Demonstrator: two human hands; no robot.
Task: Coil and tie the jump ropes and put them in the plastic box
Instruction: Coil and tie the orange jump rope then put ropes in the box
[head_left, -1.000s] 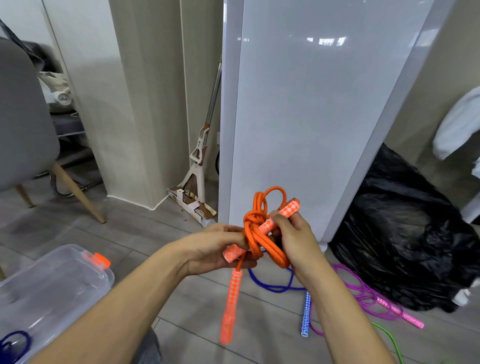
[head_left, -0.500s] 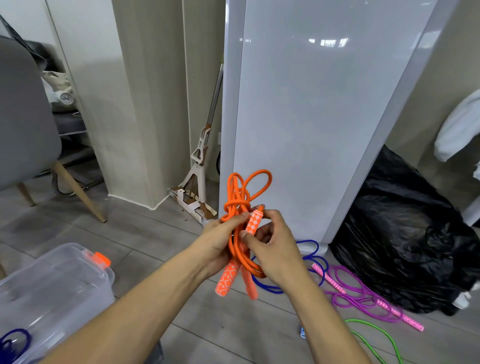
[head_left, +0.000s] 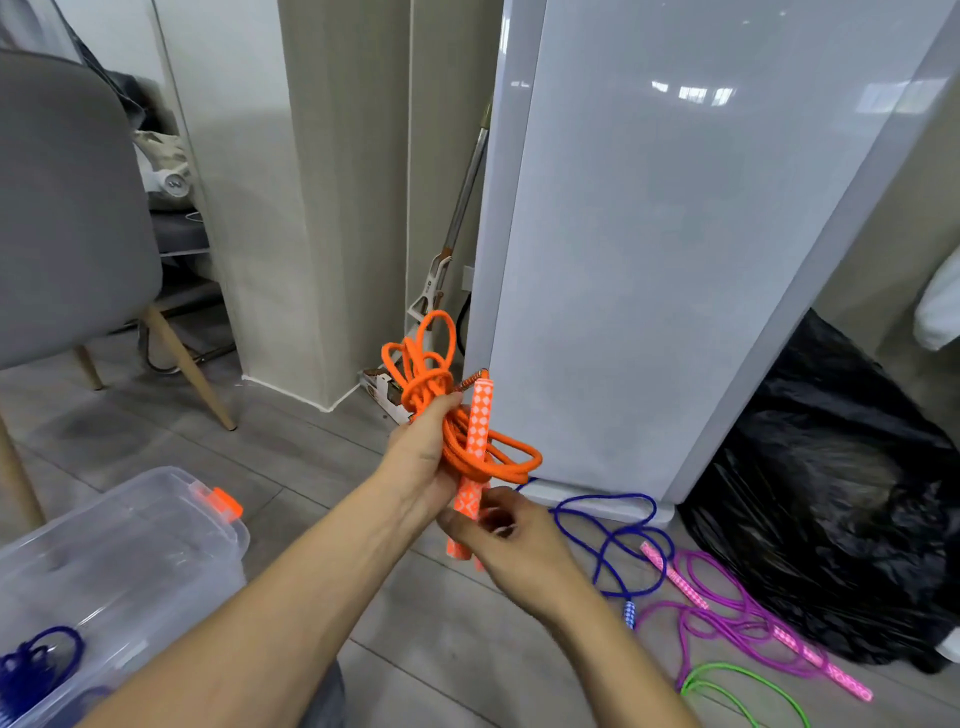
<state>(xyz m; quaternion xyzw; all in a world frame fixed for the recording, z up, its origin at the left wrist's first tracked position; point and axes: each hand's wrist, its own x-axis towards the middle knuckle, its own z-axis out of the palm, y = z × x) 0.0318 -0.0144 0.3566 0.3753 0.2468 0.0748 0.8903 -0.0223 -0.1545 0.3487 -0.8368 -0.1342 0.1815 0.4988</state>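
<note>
- Holding the orange jump rope (head_left: 415, 374) up in front of me, above the floor (head_left: 311, 467) and well apart from the plastic box (head_left: 156, 519); my left hand (head_left: 421, 457) is wrapped round the middle of the bundle, fingers curled on the cords
- My right hand (head_left: 519, 551) sits just below, fingers curled at the lower end of the patterned handles (head_left: 480, 415); it is blurred, but I read it as pinching a handle end, not lying spread
- Loops stand above my left hand and hang beside it, with a wrap crossing them, so I judge the coiling done and the tie being snugged; whether the knot holds I cannot tell
- Done so far, as I see it: one dark blue coil (head_left: 36, 665) shows inside the box at its near corner
- Left for this rope: finish the tie and carry it across to the box on my left
- Left after that: a blue rope (head_left: 597, 497), a purple rope (head_left: 727, 626) and a green rope (head_left: 727, 666) lie loose on the floor to my right, the purple one just beside the black bag (head_left: 831, 493)
- By my count the task is under halfway
</note>
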